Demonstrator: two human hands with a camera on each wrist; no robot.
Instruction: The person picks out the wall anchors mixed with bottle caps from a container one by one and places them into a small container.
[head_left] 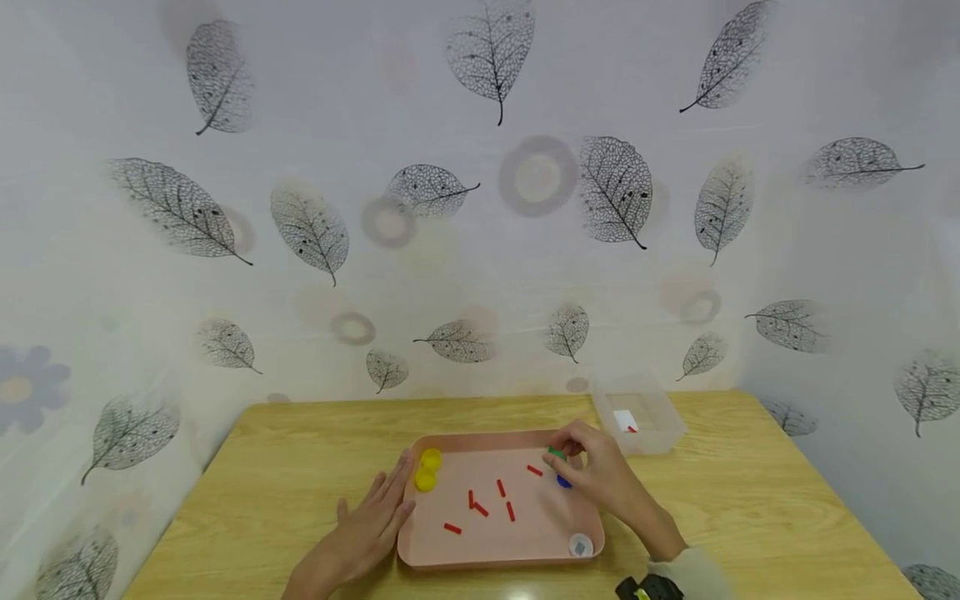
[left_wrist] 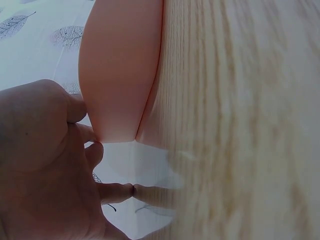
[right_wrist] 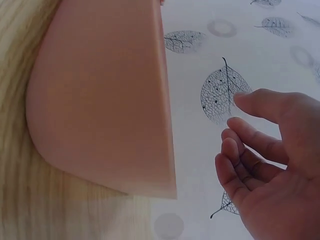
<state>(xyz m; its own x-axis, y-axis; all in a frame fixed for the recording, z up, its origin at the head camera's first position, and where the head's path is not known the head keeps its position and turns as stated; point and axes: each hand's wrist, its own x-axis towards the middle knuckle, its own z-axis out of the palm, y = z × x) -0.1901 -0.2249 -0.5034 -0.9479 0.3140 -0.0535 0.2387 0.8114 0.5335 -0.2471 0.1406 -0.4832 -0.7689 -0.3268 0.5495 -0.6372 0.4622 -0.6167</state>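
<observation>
A pink tray (head_left: pixel 491 546) lies on the table with several short red sticks (head_left: pixel 501 488) scattered inside. Two yellow round pieces (head_left: pixel 426 479) sit in its far left corner. My left hand (head_left: pixel 369 521) rests along the tray's left rim with straight fingers; the left wrist view shows its fingers at the tray wall (left_wrist: pixel 120 75). Over the far right corner hovers my right hand (head_left: pixel 600 471), next to a green piece (head_left: pixel 556 453) and a blue piece (head_left: pixel 564 481), both partly covered by it. In the right wrist view, a gap separates thumb and loosely bent fingers, with nothing between them.
A small round whitish piece (head_left: pixel 581 545) lies in the tray's near right corner. Behind the tray on the right stands a clear plastic box (head_left: pixel 660 439) holding a white card and a red bit. A leaf-patterned wall covering (head_left: pixel 465 275) rises behind the wooden table (head_left: pixel 750 500).
</observation>
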